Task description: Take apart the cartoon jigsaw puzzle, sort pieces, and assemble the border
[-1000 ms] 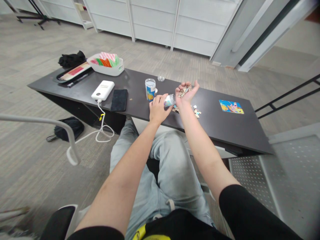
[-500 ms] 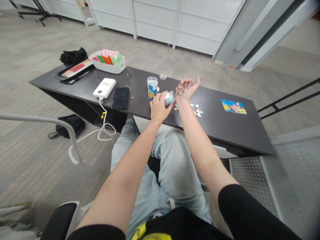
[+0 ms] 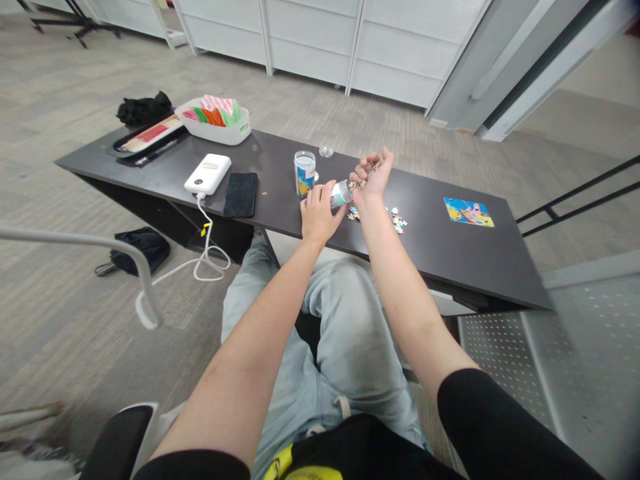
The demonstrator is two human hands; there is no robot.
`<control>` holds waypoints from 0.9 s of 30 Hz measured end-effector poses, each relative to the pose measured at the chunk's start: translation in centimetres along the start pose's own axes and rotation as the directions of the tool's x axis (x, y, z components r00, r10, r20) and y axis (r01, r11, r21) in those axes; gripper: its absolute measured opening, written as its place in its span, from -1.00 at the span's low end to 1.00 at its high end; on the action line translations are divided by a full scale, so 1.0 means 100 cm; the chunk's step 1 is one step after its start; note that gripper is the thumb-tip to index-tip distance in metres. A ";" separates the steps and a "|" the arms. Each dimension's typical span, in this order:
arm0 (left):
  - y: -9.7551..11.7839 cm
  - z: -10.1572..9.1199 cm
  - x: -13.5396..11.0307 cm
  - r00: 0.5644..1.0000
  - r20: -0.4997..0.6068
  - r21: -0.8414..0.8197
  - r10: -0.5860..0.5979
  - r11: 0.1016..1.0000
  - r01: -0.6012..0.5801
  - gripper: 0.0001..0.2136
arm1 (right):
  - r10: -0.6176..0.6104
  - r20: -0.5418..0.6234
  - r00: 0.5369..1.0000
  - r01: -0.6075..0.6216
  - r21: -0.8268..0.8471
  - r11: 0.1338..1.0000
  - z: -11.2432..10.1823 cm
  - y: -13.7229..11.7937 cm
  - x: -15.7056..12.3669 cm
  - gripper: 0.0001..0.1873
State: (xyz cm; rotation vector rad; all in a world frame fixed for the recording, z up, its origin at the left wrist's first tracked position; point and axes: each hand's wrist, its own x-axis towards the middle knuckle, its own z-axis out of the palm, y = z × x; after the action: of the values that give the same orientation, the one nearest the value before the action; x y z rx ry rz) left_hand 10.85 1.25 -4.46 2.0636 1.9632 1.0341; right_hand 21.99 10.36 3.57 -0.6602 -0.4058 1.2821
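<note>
Tilted jar (image 3: pixel 340 194), cupped puzzle pieces (image 3: pixel 361 183)
We note the left hand (image 3: pixel 317 212) gripping the jar, mouth toward two o'clock, and the right hand (image 3: pixel 379 179) cupping the pieces, fingers curled. We judge the jar light, stiff and slick (grip mid-body), the pieces light and loose.

Dark worktop (image 3: pixel 450 260): black tray (image 3: pixel 125 153), white basket (image 3: pixel 220 135), power bank (image 3: pixel 210 172), phone (image 3: pixel 241 195), upright jar (image 3: pixel 304 177), clear lid (image 3: pixel 326 152), loose puzzle pieces (image 3: pixel 399 222), picture card (image 3: pixel 469 213).
</note>
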 end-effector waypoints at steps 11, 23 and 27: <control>0.004 -0.002 0.001 0.999 -0.001 0.002 -0.033 0.999 0.033 -0.34 | -0.081 0.032 0.996 0.081 0.013 0.997 0.006 0.008 0.003 -0.30; 0.002 0.000 0.001 0.999 -0.024 -0.022 -0.040 0.999 0.039 -0.36 | -0.121 0.026 0.992 0.121 0.027 0.992 0.003 0.007 0.003 -0.30; 0.000 0.002 0.002 0.996 -0.057 -0.035 -0.062 0.998 0.060 -0.38 | -0.111 0.017 0.994 0.111 -0.011 0.994 0.001 0.008 0.005 -0.25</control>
State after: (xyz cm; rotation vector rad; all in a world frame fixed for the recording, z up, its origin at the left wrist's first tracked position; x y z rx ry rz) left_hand 10.99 1.48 -4.53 1.9654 2.0091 1.1183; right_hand 21.44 11.00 3.11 -0.6291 -0.4577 1.1811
